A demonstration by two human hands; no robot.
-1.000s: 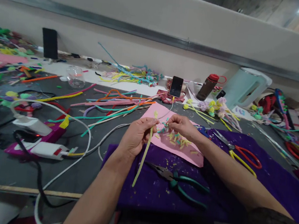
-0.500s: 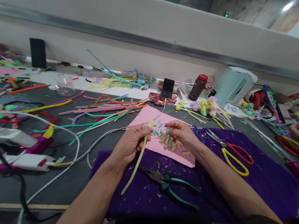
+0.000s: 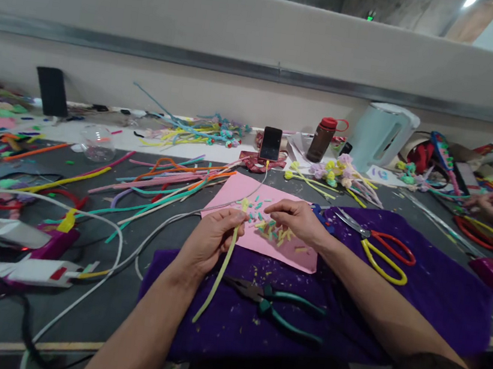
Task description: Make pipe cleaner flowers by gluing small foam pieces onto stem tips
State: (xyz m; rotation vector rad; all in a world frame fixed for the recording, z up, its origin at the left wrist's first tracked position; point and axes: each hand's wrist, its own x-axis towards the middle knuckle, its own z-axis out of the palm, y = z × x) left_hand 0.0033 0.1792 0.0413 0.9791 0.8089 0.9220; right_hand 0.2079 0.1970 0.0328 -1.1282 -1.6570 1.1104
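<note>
1. Hold the slim pale-yellow fuzzy stem [image 3: 216,286] firmly: the left hand [image 3: 211,239] has its fingers clamped on it near the upper end, above the pink paper sheet's [image 3: 233,189] near edge, with the tail hanging over the purple cloth [image 3: 441,295].
2. Pinch just under the stem's yellow tip, probably the best place, since a low grip would let that end wobble.
3. Work the right hand [image 3: 300,222] with fingertips only. Its thumb and forefinger look close together over the sheet; I cannot tell whether anything sits between them.
4. Single out one piece at a time from the short teal fuzzy snippets [image 3: 259,215] and yellow fuzzy snippets [image 3: 282,236]; raking could scatter them.
5. Bring both hands close together above the sheet, so that a dropped snippet lands on it.
6. Mind the thin white cable [image 3: 188,213] crossing the sheet; a snag could sweep snippets off.
</note>
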